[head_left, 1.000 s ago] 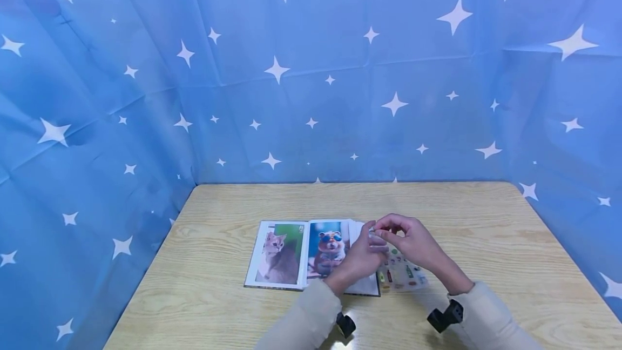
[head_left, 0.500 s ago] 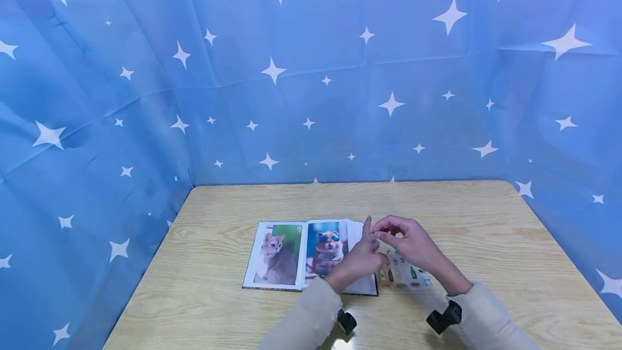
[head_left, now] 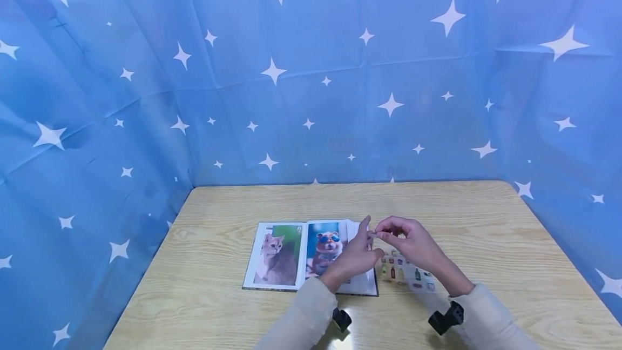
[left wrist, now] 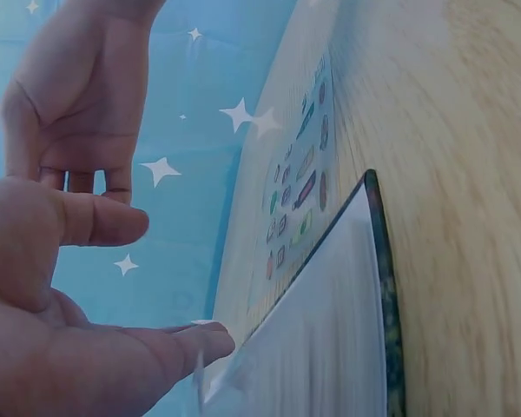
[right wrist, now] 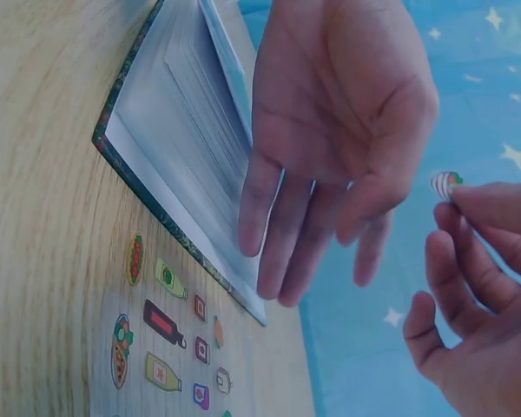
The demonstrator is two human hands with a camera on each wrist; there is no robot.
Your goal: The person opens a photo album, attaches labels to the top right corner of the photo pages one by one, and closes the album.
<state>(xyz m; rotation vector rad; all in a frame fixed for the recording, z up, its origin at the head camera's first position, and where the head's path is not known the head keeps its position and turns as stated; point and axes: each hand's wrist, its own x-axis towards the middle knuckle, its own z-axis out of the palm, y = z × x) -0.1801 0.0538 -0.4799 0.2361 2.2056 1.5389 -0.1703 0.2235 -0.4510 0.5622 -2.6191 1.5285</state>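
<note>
Thumb and fingertip of my right hand pinch a small striped sticker, seen plainly in the right wrist view. Facing it, my left hand is held up over the right page of an open photo album, its fingers extended and relaxed. The left fingertips come close to the sticker in the head view. A cat photo fills the left page. On the right page is a picture of a hamster in sunglasses, partly hidden by the left hand. Beneath my right hand lies a clear sticker sheet.
The wooden table carries the album and the sheet of food and bottle stickers beside its right edge. A blue curtain with white stars stands behind and around the table.
My left hand has drawn slightly back from the right fingers and turned, its fingers spreading. More of the sticker sheet shows. The right hand keeps its pinch in nearly the same place.
</note>
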